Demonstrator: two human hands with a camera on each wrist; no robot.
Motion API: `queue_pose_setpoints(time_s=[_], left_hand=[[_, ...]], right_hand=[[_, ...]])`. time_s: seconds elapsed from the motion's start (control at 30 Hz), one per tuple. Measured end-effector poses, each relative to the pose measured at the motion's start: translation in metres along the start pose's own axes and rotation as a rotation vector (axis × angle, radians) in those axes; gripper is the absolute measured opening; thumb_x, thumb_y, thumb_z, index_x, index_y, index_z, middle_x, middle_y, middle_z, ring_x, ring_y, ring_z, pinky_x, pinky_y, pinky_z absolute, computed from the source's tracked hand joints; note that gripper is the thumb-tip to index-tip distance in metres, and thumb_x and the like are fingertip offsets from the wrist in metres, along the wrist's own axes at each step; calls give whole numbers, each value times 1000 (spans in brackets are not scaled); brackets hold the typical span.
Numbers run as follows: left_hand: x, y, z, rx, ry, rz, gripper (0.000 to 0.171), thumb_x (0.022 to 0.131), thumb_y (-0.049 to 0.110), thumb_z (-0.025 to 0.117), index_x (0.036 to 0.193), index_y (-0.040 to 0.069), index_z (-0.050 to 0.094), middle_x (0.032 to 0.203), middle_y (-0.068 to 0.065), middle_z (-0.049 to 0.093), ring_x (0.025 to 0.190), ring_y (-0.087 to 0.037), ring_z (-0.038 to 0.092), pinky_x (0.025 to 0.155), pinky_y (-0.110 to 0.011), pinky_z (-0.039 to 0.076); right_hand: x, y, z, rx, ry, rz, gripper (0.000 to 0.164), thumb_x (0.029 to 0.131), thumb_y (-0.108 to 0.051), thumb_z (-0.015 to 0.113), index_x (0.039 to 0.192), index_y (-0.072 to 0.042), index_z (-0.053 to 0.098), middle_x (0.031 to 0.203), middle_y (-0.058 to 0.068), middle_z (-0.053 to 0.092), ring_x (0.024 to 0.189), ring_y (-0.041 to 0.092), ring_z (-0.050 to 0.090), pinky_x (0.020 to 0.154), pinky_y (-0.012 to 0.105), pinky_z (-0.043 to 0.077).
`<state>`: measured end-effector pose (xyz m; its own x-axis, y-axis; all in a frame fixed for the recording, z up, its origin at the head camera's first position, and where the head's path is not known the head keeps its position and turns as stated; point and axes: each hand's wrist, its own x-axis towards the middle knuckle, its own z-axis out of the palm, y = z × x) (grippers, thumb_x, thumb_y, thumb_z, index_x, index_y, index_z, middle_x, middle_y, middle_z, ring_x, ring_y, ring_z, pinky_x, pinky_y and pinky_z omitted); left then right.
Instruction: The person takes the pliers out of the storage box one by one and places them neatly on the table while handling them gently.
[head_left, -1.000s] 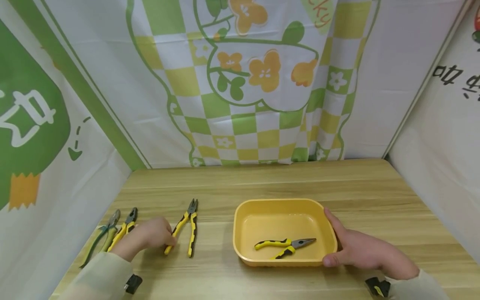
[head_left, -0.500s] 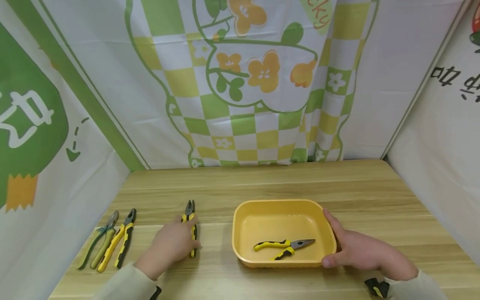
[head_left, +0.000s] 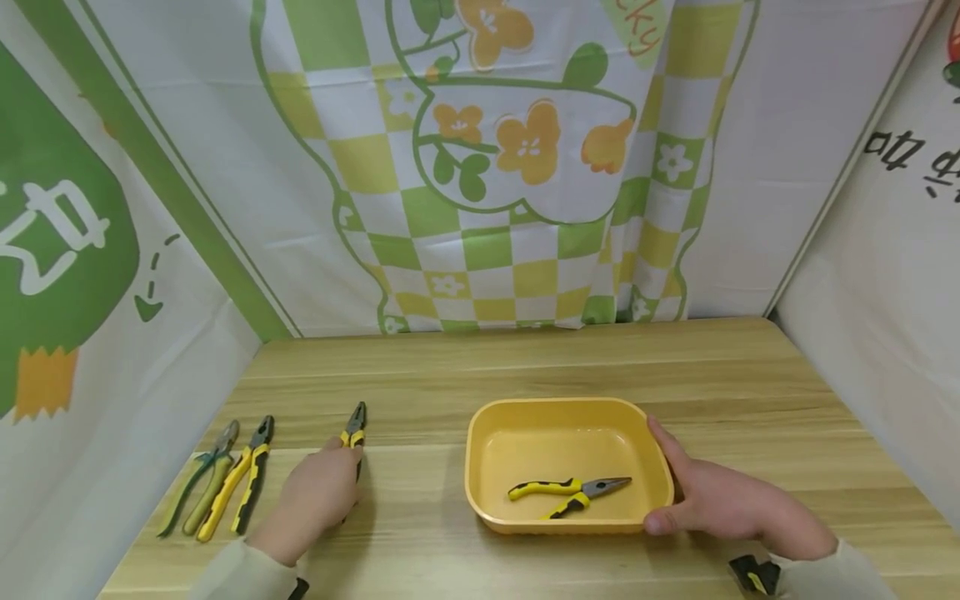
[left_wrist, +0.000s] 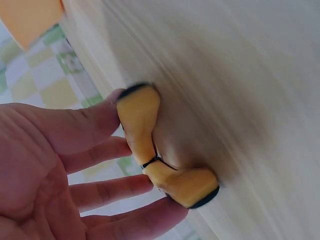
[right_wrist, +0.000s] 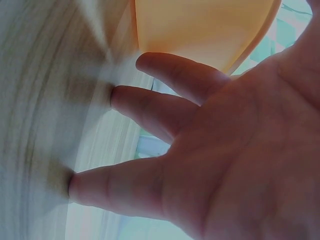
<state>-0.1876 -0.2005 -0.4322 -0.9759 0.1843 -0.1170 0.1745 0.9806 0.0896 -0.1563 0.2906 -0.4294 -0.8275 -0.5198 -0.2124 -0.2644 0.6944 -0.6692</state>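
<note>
My left hand grips yellow-and-black pliers, thumb on one handle and fingers around the other. Their grey nose points away from me, and the hand hides most of the handles. In the left wrist view, the yellow handle ends show end-on between thumb and fingers. At the right end of a yellow plastic tray, my right hand rests with thumb and index finger spread along its side. The right wrist view shows other fingers straight, tips on the table. Inside the tray lie long-nose pliers with yellow-and-black handles.
Left of my left hand lie green-handled pliers and another yellow-and-black pair, side by side on the wooden table. A printed curtain hangs behind the table's far edge, with white cloth walls on both sides.
My left hand first moved right onto the spread pliers, then took hold of them. Their handles have come together, and they have shifted left. The right hand and tray stay put.
</note>
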Motion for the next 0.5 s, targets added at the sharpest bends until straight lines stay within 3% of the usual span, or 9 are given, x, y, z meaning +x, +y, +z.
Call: queue_pose_setpoints(time_s=[0.1,0.27,0.5], left_hand=[[-2,-12,-1,24,5,-9,49,79,2,73,126,-7,63,117,-31,58,81,-37,61,72,-52,51],[-5,-31,-3,36,1,-39,39,88,-8,56,127,-8,62,122,-37,55,97,-56,57,76,-60,50],[-10,-52,-5,49,-40,-61,35,94,-9,48,125,-7,64,118,-34,60,103,-49,59,76,-55,52]], right_hand=[[-1,0,0,1,1,5,123,87,-42,77,154,2,-17,136,33,49,111,27,56,97,48,43],[-1,0,0,3,10,11,124,86,-42,78,154,0,-18,139,35,46,113,29,55,97,50,43],[-2,-1,0,1,16,11,125,86,-42,78,154,1,-17,140,36,44,115,30,54,98,51,42]])
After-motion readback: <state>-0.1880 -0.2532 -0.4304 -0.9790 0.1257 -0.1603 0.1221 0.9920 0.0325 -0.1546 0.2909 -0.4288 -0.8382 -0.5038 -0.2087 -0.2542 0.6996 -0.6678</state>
